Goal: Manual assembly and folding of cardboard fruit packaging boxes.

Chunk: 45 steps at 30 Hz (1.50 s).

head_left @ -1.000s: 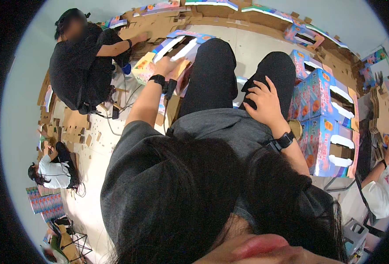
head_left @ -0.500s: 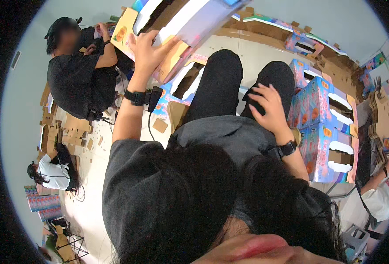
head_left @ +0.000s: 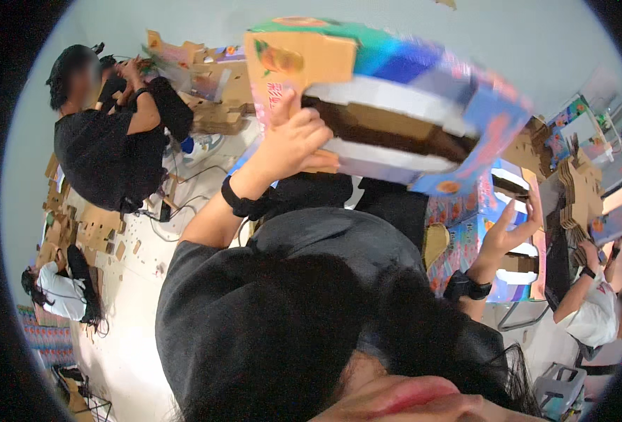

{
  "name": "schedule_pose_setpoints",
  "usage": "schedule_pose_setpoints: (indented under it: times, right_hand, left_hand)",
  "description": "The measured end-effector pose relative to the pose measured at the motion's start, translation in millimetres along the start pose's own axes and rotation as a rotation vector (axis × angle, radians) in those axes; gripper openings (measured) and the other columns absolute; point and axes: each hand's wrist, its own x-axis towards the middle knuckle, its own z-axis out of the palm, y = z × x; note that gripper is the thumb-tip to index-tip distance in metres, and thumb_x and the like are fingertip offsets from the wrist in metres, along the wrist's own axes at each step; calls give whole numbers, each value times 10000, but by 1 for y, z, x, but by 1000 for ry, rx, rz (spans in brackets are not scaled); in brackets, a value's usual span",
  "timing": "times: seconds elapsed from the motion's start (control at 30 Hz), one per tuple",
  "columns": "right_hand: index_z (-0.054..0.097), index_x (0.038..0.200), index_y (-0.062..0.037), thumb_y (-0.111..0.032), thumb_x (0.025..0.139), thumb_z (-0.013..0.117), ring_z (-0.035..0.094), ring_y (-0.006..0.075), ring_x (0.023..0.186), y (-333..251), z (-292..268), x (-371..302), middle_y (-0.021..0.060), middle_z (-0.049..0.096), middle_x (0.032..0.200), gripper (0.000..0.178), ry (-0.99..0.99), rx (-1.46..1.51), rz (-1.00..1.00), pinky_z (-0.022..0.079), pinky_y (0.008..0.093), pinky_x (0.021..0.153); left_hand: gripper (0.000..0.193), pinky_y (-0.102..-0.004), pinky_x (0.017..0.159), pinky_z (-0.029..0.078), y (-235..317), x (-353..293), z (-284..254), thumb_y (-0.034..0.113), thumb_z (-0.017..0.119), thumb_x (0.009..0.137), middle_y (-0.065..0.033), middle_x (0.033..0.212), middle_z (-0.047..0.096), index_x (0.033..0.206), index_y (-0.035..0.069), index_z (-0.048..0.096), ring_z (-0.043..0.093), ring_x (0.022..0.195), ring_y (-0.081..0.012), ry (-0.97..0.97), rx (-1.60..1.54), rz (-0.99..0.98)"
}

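The left hand [head_left: 293, 137] is raised high on a bent, bare forearm — fingers curled tight in a grip, a black band at the wrist. The right hand [head_left: 511, 228] reaches out lower — fingers spread and open, another black band on its wrist.

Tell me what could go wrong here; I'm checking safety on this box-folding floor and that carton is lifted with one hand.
1. The left hand grips the large printed carton only at one end, so its far end could tip or slip loose.
2. The right hand, open, reaches toward the stacked blue boxes; a nudge might topple them.
3. A person in black works close by, possibly within the carton's swing.
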Motion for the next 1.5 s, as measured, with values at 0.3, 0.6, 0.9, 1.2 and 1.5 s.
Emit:
schedule_pose_setpoints:
  times: [0.3,0.6,0.9,1.2,1.5]
  right_hand:
    - [472,1298,-27,-444,643,808,409,350,1254,-74,-22,72,180,449,1323,847,22,-355,-335,290,446,1066]
    - [476,1354,-50,-539,507,826,428,397,1272,-105,-35,96,241,467,1357,1038,-1031,-197,-268,342,465,1040]
    - [417,1348,62,-416,485,848,564,342,1128,-86,-47,73,242,551,1236,1076,-1021,-1,-16,423,388,971]
    - [402,1352,79,-491,631,771,431,290,1267,17,-71,48,207,457,1353,991,-771,361,214,295,398,1076]
    - [415,1352,60,-548,657,749,474,248,1224,22,-100,34,164,483,1331,982,-638,435,384,325,370,1053]
  left_hand:
    - [412,-549,1120,139,7,-4,1,521,658,726,19,956,619,906,156,595,533,1094,-176,-174,-35,123]
    - [257,-541,1110,-9,22,-16,12,391,711,769,-9,1141,631,909,190,632,512,1200,-215,-47,143,134]
    - [308,-480,1126,120,36,-25,12,268,643,790,10,1139,589,1098,256,635,509,1167,-172,67,49,53]
    - [921,-489,1087,208,44,-50,46,383,829,625,-258,1412,317,1365,120,347,329,1302,-387,728,-245,-286]
    - [1124,-462,1130,149,60,-29,61,505,759,721,-313,1465,234,1469,-22,107,209,1387,-419,-285,-1094,-478]
